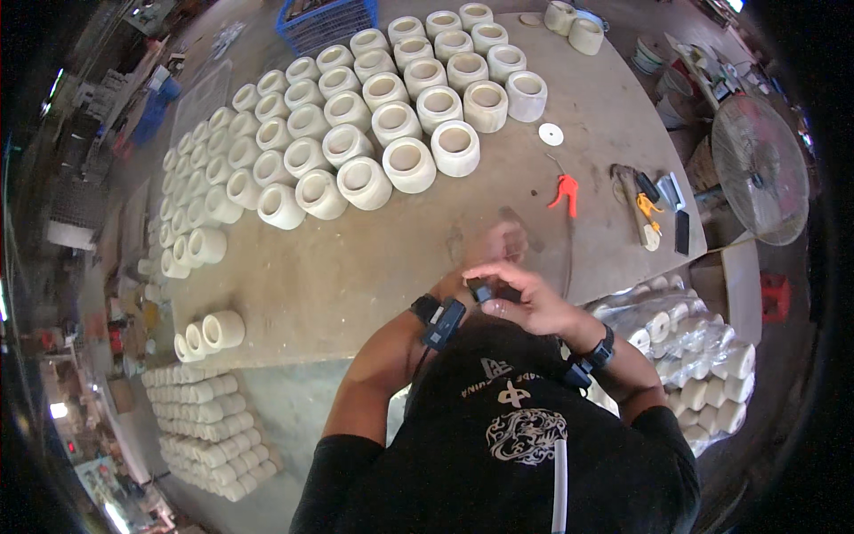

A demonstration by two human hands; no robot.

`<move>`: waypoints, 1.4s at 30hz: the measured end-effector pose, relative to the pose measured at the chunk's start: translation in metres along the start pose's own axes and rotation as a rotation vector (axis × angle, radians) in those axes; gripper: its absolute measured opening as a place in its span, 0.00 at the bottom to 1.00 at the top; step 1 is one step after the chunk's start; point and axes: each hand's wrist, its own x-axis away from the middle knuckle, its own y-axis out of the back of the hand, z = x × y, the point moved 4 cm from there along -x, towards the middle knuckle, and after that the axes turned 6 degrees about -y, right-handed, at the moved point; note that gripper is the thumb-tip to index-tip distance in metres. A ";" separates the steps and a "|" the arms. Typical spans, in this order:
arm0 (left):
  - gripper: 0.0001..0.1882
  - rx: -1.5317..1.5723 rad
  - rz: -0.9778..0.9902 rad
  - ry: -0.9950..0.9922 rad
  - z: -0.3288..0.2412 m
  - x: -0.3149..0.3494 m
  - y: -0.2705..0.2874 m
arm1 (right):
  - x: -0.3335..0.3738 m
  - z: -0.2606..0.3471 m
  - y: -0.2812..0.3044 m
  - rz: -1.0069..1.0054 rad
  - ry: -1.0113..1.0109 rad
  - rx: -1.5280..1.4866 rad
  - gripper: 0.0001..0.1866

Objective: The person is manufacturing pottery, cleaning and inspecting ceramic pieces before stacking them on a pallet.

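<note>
My left hand point(498, 246) is over the table, smeared by motion, so its fingers cannot be read. A dark blurred shape lies around its fingertips; I cannot make out what it is. A dark box on a strap point(442, 322) sits on my left wrist. My right hand point(534, 301) reaches across beside that wrist, its thumb and fingers curled round a small dark block point(481, 290). A red-orange air blow gun point(566, 194) with a thin nozzle lies on the table beyond my hands.
Rows of pale hollow cylinders point(360, 182) cover the far and left table point(356, 258). At right are a yellow-orange blow gun point(648, 209), a black phone point(682, 233) and a white disc point(551, 133). Plastic-wrapped pieces point(712, 356) are stacked near right, beside a large fan point(758, 169).
</note>
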 end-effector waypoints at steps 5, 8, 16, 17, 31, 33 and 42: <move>0.12 -0.027 -0.076 -0.020 0.011 0.003 0.003 | 0.001 0.002 -0.013 -0.020 0.027 0.045 0.24; 0.10 -0.050 -0.115 0.010 0.018 0.001 0.010 | 0.000 0.008 -0.012 -0.034 0.173 0.241 0.24; 0.14 0.002 -0.060 -0.010 0.034 -0.001 0.010 | 0.009 0.002 -0.018 0.033 0.238 0.488 0.27; 0.14 0.006 -0.100 0.006 0.035 -0.001 0.012 | 0.009 0.001 -0.018 0.011 0.242 0.502 0.27; 0.11 -0.140 -0.014 0.028 0.038 -0.020 0.037 | 0.005 0.003 -0.012 0.019 0.091 0.308 0.28; 0.11 -0.117 -0.050 0.038 0.038 -0.025 0.041 | 0.005 0.005 -0.013 -0.060 0.086 0.402 0.29; 0.14 -0.398 -0.206 -0.126 0.026 -0.047 0.062 | -0.006 -0.009 -0.002 -0.070 0.077 0.549 0.30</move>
